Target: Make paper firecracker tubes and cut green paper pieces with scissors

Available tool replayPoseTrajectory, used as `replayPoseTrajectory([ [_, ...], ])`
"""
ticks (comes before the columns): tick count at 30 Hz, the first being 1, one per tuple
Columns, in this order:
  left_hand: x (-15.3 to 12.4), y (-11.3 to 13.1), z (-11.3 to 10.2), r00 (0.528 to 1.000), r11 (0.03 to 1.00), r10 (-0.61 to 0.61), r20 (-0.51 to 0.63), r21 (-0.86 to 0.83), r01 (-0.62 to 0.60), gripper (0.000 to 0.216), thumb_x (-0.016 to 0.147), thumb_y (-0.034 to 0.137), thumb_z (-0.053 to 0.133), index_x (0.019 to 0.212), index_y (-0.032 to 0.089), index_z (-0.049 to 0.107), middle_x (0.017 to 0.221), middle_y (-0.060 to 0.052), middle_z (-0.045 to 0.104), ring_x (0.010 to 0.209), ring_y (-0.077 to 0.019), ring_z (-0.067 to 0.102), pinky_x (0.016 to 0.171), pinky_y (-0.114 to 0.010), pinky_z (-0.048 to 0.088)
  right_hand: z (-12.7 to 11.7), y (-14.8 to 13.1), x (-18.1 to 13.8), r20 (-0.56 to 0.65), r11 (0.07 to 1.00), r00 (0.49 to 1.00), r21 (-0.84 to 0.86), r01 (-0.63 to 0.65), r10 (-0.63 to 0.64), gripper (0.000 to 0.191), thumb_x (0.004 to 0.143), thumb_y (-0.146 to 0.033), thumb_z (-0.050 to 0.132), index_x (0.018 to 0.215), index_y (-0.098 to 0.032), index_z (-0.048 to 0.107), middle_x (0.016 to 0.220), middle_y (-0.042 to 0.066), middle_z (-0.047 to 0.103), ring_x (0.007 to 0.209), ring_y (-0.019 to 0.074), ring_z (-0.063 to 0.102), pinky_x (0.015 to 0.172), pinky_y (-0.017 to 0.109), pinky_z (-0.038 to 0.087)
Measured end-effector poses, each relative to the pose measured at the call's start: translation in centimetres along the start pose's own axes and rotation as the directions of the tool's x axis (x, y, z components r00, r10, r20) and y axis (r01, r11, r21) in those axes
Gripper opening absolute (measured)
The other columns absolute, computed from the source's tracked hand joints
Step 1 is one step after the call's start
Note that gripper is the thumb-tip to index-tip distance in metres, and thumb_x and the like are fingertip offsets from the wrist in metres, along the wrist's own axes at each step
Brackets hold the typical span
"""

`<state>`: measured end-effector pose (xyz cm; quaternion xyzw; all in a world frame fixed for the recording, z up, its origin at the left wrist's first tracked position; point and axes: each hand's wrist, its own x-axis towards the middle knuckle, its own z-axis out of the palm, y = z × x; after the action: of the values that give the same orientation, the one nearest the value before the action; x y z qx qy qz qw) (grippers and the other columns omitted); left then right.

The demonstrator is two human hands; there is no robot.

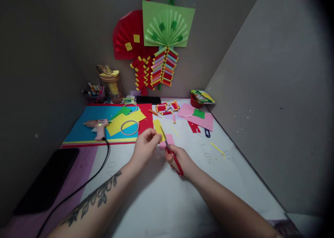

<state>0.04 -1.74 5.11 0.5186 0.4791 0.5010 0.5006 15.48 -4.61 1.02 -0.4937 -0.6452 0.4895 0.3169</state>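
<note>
My right hand (pixel 180 159) is wrapped round a pair of red-handled scissors (pixel 177 165), its blades pointing up and to the left. Thumb and fingertips pressed together, my left hand (pixel 148 142) is just left of the blades; whatever it pinches is too small or hidden to make out. Behind the blades lies a yellow paper piece (pixel 157 125), partly covered by the scissors. A pink paper piece (pixel 170 139) shows between the two hands, its lower part near my right fingers.
A corded glue gun (pixel 100 128) rests on coloured sheets (pixel 78 126) at the left. Several small paper rolls (pixel 167 109) lie at the back, near a pink sheet (pixel 208 119). A black phone (pixel 148 100) is by the wall, beneath hanging paper fans (pixel 167 29). Yellow strips (pixel 217 149) lie at right.
</note>
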Motion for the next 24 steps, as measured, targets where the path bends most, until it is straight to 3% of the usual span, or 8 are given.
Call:
replayPoseTrajectory([
  [16,-0.02,0.03,0.05,1.000,0.999,-0.007,-0.006,-0.034,0.007,0.016,0.076,0.029,0.057,0.066,0.018,0.050,0.059,0.005,0.051,0.049,-0.0071,0.041,0.049,-0.020,0.032,-0.01,-0.39,-0.08,-0.020,1.000,1.000,0.010,-0.016,0.016,0.019,0.074,-0.035,0.054,0.069,-0.018,0.047,0.056,-0.005,0.044,0.048,0.0078,0.038,0.046,0.019,0.033],
  [24,0.18,0.18,-0.31,0.995,0.997,0.027,-0.101,-0.064,-0.034,0.018,0.076,0.029,0.057,0.065,0.019,0.047,0.053,0.007,0.042,0.049,-0.0078,0.037,0.051,-0.021,0.031,0.11,-0.49,-0.16,0.016,1.000,1.000,0.008,0.004,-0.004,0.026,0.074,-0.041,0.056,0.069,-0.018,0.048,0.058,-0.004,0.044,0.049,0.0073,0.036,0.044,0.018,0.030],
])
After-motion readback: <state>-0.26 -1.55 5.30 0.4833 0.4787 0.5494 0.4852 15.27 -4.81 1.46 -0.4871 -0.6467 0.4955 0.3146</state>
